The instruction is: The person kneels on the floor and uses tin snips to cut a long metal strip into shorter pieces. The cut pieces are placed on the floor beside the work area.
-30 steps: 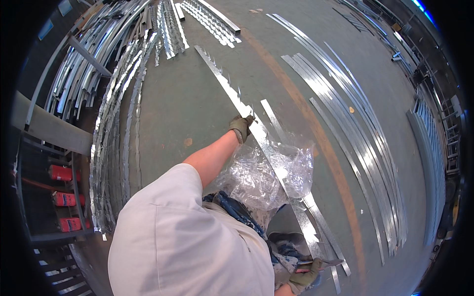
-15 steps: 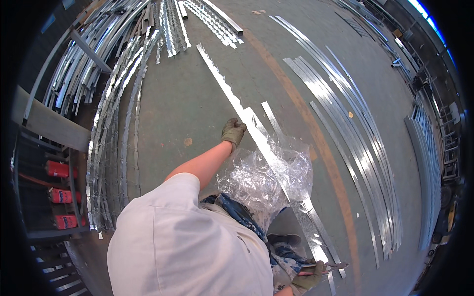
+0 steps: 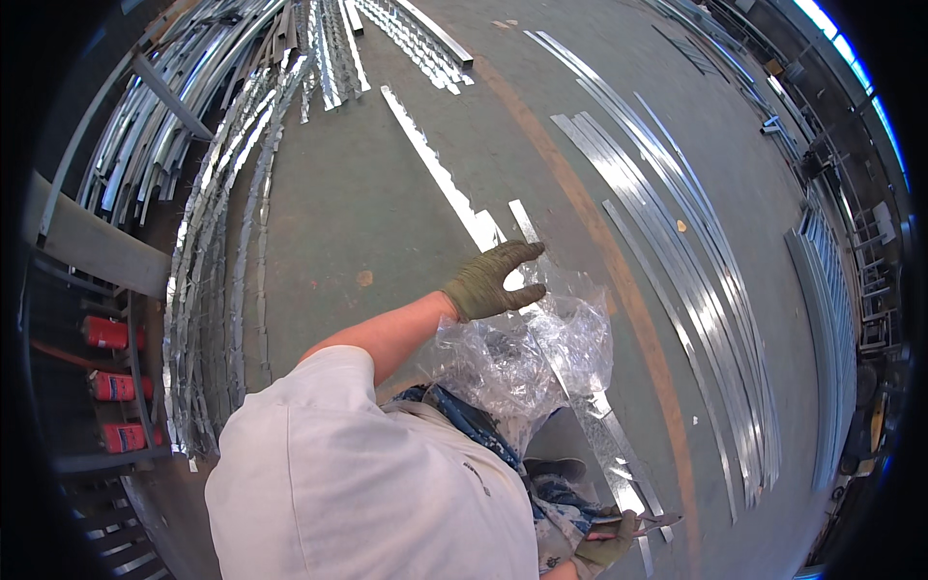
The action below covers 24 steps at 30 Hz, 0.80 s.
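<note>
The left hand (image 3: 493, 280), in an olive work glove, is stretched out from a bare forearm with its fingers spread apart and holding nothing; it hovers just over the long shiny metal strip (image 3: 440, 174) that lies flat on the green floor (image 3: 367, 213) and runs away from the person toward the far stacks. A second, shorter strip (image 3: 525, 220) lies just beside it, close to the fingertips. Directly below the hand, a crumpled sheet of clear plastic wrap (image 3: 527, 353) bunches up over the near end of the strip, against the person's white shirt and a blue patterned cloth at the waist. The right hand (image 3: 609, 549), also gloved, sits low at the bottom edge of the view, closed around a thin tool (image 3: 638, 527) that looks like a pair of snips or pliers; the exact kind is too small to tell. To the right of an orange painted line (image 3: 590, 217) on the floor, several long curved metal strips (image 3: 696, 261) lie side by side, well apart from both hands. To the left, a thick bundle of notched metal strips (image 3: 208, 251) runs along the floor, and beyond it a rack holds three red cylinders (image 3: 114, 387). More bundles of metal (image 3: 411, 34) are piled at the far end.
</note>
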Tool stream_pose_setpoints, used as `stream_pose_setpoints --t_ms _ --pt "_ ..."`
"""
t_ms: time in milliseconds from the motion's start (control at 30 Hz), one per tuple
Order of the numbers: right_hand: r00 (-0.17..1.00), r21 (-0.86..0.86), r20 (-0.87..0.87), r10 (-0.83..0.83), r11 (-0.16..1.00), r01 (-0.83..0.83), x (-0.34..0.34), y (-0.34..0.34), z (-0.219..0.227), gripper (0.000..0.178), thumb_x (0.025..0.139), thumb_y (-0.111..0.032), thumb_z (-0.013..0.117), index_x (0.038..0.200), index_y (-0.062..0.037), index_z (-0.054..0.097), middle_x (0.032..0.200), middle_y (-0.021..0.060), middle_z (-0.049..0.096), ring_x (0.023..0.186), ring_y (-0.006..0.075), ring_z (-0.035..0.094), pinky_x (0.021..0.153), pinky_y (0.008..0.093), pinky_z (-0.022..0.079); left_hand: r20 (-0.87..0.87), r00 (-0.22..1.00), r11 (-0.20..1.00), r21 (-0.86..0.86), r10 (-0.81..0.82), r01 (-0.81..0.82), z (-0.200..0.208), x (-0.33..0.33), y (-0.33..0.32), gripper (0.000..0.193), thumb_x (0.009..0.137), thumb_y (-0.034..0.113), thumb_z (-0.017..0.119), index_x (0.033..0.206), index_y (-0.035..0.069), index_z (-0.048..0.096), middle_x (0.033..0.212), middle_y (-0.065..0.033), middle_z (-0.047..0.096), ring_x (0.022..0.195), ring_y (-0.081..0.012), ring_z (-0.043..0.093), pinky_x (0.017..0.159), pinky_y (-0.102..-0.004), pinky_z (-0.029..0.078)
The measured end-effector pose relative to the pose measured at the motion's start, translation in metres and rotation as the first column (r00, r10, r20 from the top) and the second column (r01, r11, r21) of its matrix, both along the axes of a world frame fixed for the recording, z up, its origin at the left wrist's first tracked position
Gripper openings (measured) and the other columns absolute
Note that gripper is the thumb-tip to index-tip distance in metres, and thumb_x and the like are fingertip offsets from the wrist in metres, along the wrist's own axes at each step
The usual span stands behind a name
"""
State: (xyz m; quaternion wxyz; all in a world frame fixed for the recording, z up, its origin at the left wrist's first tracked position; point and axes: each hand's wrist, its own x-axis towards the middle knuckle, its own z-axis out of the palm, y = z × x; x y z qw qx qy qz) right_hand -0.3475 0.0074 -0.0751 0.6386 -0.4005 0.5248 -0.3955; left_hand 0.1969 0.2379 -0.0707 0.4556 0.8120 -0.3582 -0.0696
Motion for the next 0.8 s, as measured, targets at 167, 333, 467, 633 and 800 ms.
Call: stream_pose_setpoints --t_ms 167,333,467,633,800 --pt "0.999 -0.015 -0.035 0.005 1.000 -0.005 0.003 0.001 0.004 0.035 0.109 -0.035 0.076 0.115 -0.0015 0.068 0.095 0.0108 0.072 0.085 0.0212 0.069 0.078 0.0364 0.055 -0.069 0.981 0.983 0.002 -0.182 0.182 0.014 -0.002 -0.012 0.083 0.104 0.054 0.082 0.169 0.009 0.057 0.163 -0.0187 0.065 0.155 -0.0374 0.059 0.132 -0.0483 0.046" --pt "0.916 -0.392 -0.326 0.235 0.848 -0.357 0.004 0.008 0.009 0.031 0.113 -0.025 0.066 0.129 0.0010 0.067 0.096 0.0100 0.073 0.085 0.0206 0.067 0.083 0.0378 0.054 0.199 0.939 0.957 0.135 -0.281 0.258 0.019 0.012 -0.026 0.075 0.099 0.042 0.092 0.161 0.010 0.065 0.155 -0.0154 0.071 0.142 -0.0354 0.067 0.125 -0.0475 0.053" --pt "0.997 -0.083 0.028 0.078 0.994 -0.076 0.008 0.008 0.015 0.027 0.115 -0.018 0.065 0.137 -0.0030 0.067 0.105 0.0111 0.075 0.086 0.0211 0.070 0.077 0.0350 0.054 0.184 0.914 0.926 0.190 -0.361 0.327 0.021 0.023 -0.043 0.078 0.097 0.033 0.093 0.165 0.012 0.062 0.142 -0.0128 0.077 0.133 -0.0338 0.071 0.120 -0.0451 0.056" --pt "0.989 0.004 0.142 -0.028 1.000 0.027 0.018 0.004 0.016 0.024 0.111 -0.016 0.073 0.132 -0.0069 0.068 0.105 0.0125 0.076 0.088 0.0263 0.074 0.081 0.0402 0.059 0.122 0.850 0.846 0.236 -0.513 0.478 0.035 0.024 -0.072 0.072 0.103 0.032 0.086 0.168 0.016 0.058 0.151 -0.0143 0.073 0.142 -0.0370 0.069 0.122 -0.0481 0.054" --pt "0.988 0.029 0.121 -0.098 0.995 0.095 0.019 0.002 0.019 0.028 0.108 -0.012 0.075 0.134 -0.0027 0.071 0.107 0.0128 0.076 0.087 0.0271 0.075 0.082 0.0414 0.060 -0.278 0.784 0.788 0.127 -0.555 0.603 0.060 0.017 -0.083 0.076 0.106 0.016 0.080 0.177 0.022 0.051 0.172 -0.0081 0.062 0.159 -0.0260 0.058 0.132 -0.0431 0.049"
